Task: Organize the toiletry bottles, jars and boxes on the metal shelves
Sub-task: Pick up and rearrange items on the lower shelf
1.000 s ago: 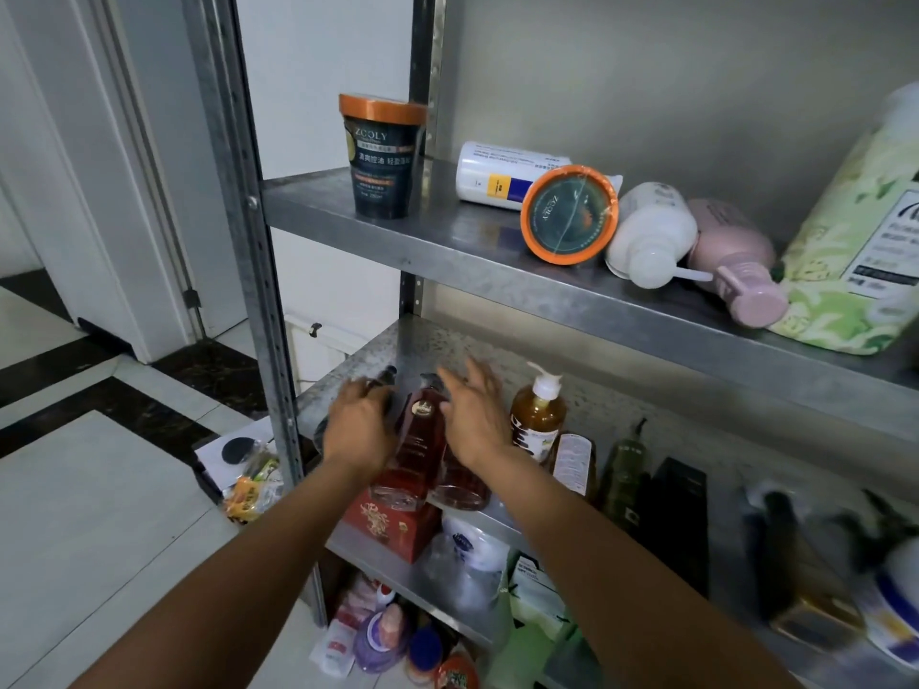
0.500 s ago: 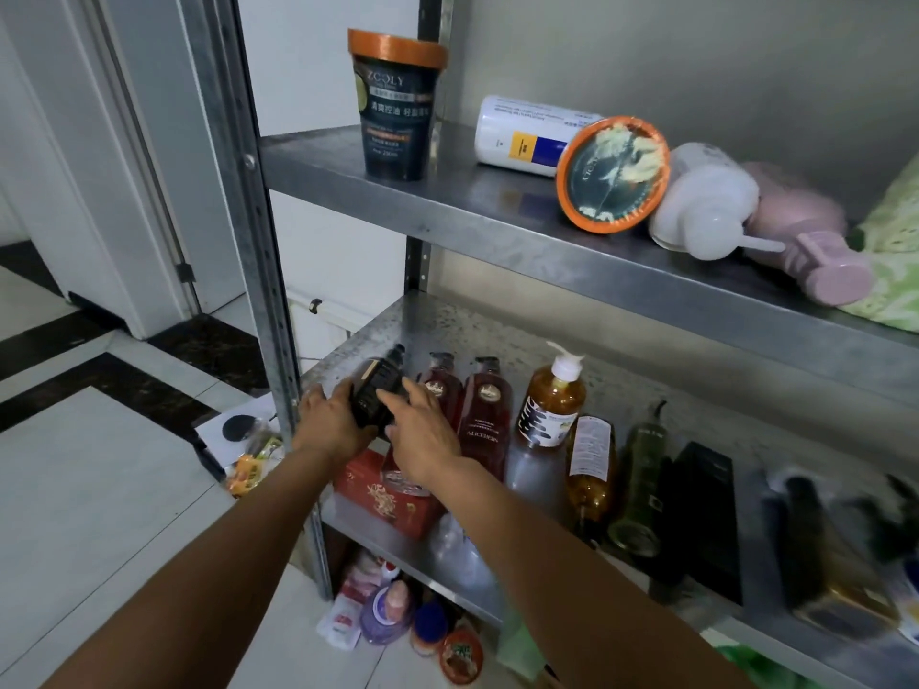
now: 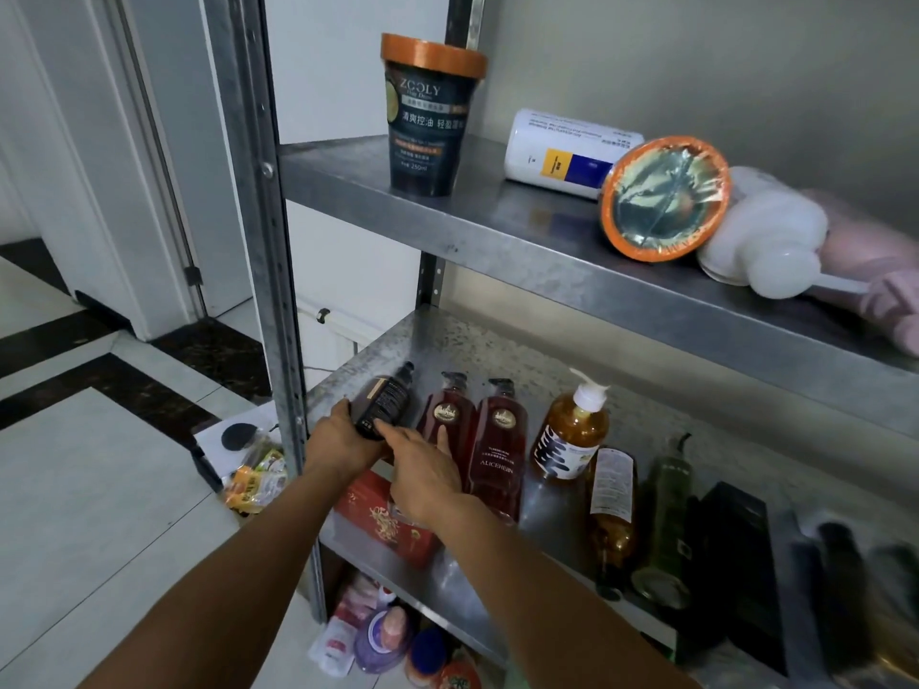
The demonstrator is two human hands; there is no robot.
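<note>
On the middle galvanised metal shelf [image 3: 502, 360], leftmost in the row beside two red pump bottles [image 3: 475, 435]: dark brown pump bottle [image 3: 385, 400], long axis tilted, pump pointing rearward. Left hand [image 3: 343, 437] clasps its base; right hand [image 3: 422, 472], fingers loosely extended, touches it.

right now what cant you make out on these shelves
- Head view, right edge: pink bottle blurred and cut off by the frame.
- Dark items at lower right: motion blur, type unreadable.
- Red box: partly hidden by the right hand.
- Dark bottle: base covered by the left hand.
</note>
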